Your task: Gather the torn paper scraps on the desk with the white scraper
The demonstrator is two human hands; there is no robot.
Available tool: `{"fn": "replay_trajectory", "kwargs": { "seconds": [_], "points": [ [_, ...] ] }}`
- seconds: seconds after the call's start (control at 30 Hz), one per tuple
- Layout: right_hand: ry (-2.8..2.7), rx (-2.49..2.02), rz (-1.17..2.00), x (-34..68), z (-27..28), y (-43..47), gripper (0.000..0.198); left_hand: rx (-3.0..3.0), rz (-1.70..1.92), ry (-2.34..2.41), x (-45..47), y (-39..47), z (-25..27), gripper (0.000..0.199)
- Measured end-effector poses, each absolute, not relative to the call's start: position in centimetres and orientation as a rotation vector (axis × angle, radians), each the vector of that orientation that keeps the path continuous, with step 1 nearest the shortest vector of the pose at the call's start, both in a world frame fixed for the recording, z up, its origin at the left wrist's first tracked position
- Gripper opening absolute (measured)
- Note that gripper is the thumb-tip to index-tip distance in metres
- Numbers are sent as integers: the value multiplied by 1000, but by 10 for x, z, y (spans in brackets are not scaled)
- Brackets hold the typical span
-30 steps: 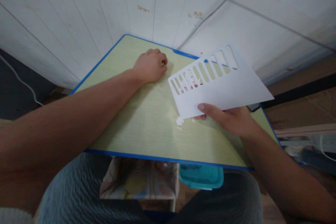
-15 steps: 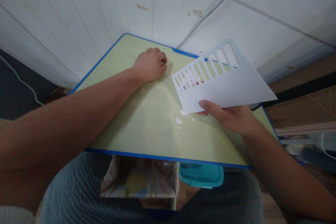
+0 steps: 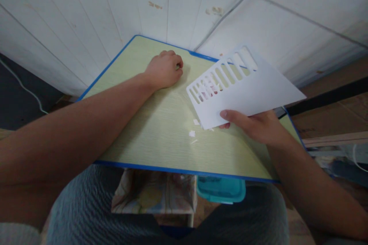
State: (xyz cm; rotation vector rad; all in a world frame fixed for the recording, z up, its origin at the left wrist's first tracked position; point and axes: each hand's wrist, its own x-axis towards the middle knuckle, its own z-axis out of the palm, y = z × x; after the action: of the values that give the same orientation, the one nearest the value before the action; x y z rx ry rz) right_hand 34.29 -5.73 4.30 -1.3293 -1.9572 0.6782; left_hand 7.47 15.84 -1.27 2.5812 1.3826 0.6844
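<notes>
My right hand (image 3: 254, 127) grips a white paper sheet (image 3: 247, 95) by its near edge, thumb on top and fingers underneath. A row of long rounded slots, growing from narrow to wide, is cut along the sheet's far side. The sheet is tilted above the table (image 3: 149, 134). My left hand (image 3: 165, 69) rests on the table left of the sheet, its fingers curled in; a small gap shows inside the curl, with nothing visible held. White paper scraps (image 3: 192, 133) lie by the sheet's near-left corner. More small bits, some reddish, show through the slots.
A white panelled wall (image 3: 184, 7) with a grey cable (image 3: 230, 11) stands behind the blue-edged table. Below the table's front edge are a patterned box (image 3: 155, 199) and a teal plastic container (image 3: 221, 189), between my legs. Cardboard (image 3: 339, 115) stands at the right.
The sheet has turned slightly, its left end coming nearer and its right corner rising a little. My right hand keeps hold of it; my left hand stays in place.
</notes>
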Motion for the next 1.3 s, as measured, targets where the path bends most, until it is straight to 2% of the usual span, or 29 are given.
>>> {"fn": "replay_trajectory", "kwargs": {
  "seconds": [0.2,0.33,0.4,0.57,0.73,0.87,1.03,1.1,1.3],
  "points": [
    [-1939,-1368,646,344,41,-58,43,2561,670,1418,77,152,-7,40],
    [-1991,-1303,699,343,45,-59,29,2555,615,1423,77,147,-2,38],
    [-2044,-1277,802,343,50,-60,23,2535,642,1395,76,147,-1,39],
    [-2233,-1190,1204,351,64,-64,27,2529,607,1406,75,147,1,43],
    [-2218,-1126,1438,356,69,-66,14,2493,615,1388,75,151,-1,49],
    [-2207,-1097,1393,356,69,-65,16,2522,678,1373,75,158,-8,40],
    [-2228,-1049,1501,356,69,-66,6,2533,715,1369,75,163,-12,38],
    [-2199,-1045,1500,356,69,-66,9,2540,714,1366,75,163,-13,37],
    [-1944,-1264,981,343,61,-64,35,2561,691,1370,75,160,-11,35]
  ]
}}
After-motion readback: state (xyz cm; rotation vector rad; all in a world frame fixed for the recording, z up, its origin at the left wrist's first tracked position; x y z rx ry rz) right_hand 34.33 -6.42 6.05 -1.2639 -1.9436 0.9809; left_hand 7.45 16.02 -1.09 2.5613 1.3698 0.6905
